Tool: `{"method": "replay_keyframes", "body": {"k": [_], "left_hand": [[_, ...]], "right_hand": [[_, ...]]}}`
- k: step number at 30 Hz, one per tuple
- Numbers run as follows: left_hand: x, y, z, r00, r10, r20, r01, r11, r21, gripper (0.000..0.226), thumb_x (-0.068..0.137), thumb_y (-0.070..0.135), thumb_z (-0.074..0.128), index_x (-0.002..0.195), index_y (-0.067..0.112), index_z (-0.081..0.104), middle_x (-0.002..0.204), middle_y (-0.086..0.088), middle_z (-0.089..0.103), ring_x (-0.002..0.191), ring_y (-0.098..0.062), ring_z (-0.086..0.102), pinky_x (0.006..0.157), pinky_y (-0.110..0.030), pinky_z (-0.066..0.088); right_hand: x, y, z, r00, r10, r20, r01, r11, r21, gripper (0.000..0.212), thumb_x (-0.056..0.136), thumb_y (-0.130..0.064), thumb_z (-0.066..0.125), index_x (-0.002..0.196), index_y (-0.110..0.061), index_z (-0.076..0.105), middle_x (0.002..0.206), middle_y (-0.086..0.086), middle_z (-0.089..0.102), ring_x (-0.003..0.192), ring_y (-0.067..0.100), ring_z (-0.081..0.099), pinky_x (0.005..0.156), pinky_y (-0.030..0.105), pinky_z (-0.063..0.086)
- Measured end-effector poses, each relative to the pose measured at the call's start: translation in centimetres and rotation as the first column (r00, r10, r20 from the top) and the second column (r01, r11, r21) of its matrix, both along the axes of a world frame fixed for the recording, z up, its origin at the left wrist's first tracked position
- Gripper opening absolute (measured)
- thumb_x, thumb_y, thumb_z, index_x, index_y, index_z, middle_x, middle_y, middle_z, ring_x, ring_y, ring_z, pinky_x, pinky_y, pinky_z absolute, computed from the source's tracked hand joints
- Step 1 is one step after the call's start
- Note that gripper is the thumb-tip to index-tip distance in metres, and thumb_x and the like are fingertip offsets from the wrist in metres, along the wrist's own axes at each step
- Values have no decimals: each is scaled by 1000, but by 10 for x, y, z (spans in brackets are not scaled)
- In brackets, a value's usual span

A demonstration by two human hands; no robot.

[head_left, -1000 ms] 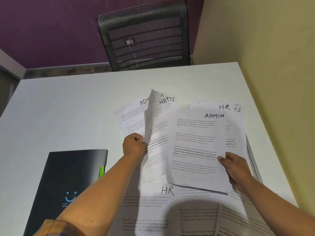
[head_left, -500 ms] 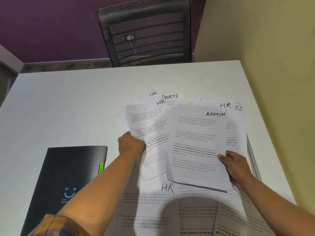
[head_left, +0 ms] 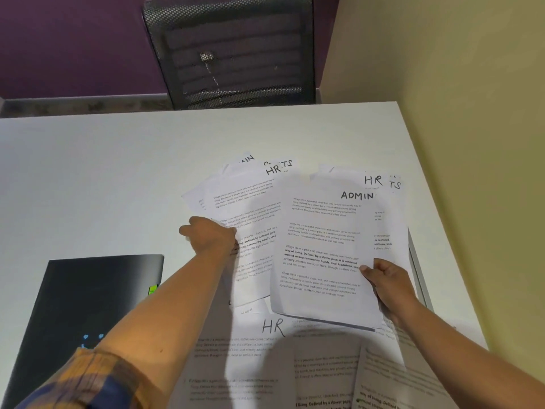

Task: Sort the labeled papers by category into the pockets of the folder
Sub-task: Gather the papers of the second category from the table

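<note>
My right hand (head_left: 386, 286) grips the right edge of a raised stack of papers topped by an ADMIN sheet (head_left: 321, 249); sheets marked HR (head_left: 374, 180) and one ending in TS peek out behind it. My left hand (head_left: 211, 236) pinches the left edge of an HR paper (head_left: 250, 208) that lies on a fanned pile, with an ADMIN sheet and a sheet ending in TS under it. Another HR sheet (head_left: 272, 327) lies flat near me, among more printed pages. The black folder (head_left: 88, 296) lies closed at the left, with a green tab at its right edge.
The white table (head_left: 103, 172) stretches bare to the far and left sides. A black mesh chair (head_left: 230, 51) stands behind the far edge. A yellow wall (head_left: 457, 113) runs along the right. A grey flat edge (head_left: 418, 267) shows under the right papers.
The HR paper in my left hand, curled up a second ago, has come down flat onto the left pile. My left hand shifted slightly left. The right-hand stack stayed where it was.
</note>
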State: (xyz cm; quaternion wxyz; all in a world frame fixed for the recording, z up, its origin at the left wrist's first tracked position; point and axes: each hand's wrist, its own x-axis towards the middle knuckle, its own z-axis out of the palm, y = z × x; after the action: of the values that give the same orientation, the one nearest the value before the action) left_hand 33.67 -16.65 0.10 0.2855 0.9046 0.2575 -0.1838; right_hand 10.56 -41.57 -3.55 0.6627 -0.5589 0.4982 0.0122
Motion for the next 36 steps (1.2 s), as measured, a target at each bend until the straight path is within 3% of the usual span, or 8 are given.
{"method": "replay_keyframes", "body": {"k": [6,13,19,23,26,29,33,36], "left_hand": [[15,0,-4,996,52,-67,-62,985,-160,52,58,0,81,103,2,54,104,-14,66,85,-30,66,69,-34,57],[2,1,9,997,65,39,-38,870,-492,13,80,9,72,74,11,61,68,-1,60,48,-8,58,44,-17,42],[10,25,17,963,85,257,44,886,-461,25,72,25,86,80,14,65,78,0,69,69,-17,65,67,-28,52],[14,43,39,925,137,355,96,819,-566,35,87,22,72,57,18,54,53,15,53,52,-11,45,54,-24,38],[14,68,63,891,76,449,199,822,-534,28,92,24,65,75,2,65,70,-1,63,64,-16,54,63,-30,47],[8,87,96,829,41,558,271,843,-465,15,93,24,65,85,14,72,83,3,71,74,-14,65,74,-32,56],[-10,103,148,729,-34,684,340,885,-318,14,93,30,64,101,21,71,95,11,70,90,-13,68,77,-33,59],[-31,111,190,616,-101,782,428,876,-224,8,94,28,63,98,22,68,96,21,66,90,-8,66,76,-32,58]], "right_hand": [[1,1,2,1000,-16,11,16,1000,-20,18,92,-3,65,109,0,71,105,14,76,98,34,72,95,52,54],[-1,0,0,1000,0,7,1,999,-41,19,92,-4,66,110,-3,72,105,11,77,97,31,74,95,51,55],[-1,0,-2,1000,10,8,-10,998,-63,16,91,-6,67,106,-5,73,103,9,78,96,30,74,96,52,54],[0,1,0,1000,16,-5,-16,996,-90,15,90,-6,68,105,-6,74,103,9,77,95,30,73,96,52,54],[0,3,7,1000,24,-6,-24,994,-103,14,91,-6,68,103,-7,74,102,9,77,92,29,74,95,51,55],[1,7,16,1000,-2,-13,1,996,-92,18,92,-4,65,109,-2,71,94,12,75,68,16,72,77,36,59],[4,19,37,999,-48,-9,48,996,-81,16,95,4,59,109,0,65,59,3,62,33,0,51,40,13,44],[-2,28,56,999,-20,28,23,989,-145,16,93,1,62,107,2,69,78,13,70,52,15,63,57,23,52]]}}
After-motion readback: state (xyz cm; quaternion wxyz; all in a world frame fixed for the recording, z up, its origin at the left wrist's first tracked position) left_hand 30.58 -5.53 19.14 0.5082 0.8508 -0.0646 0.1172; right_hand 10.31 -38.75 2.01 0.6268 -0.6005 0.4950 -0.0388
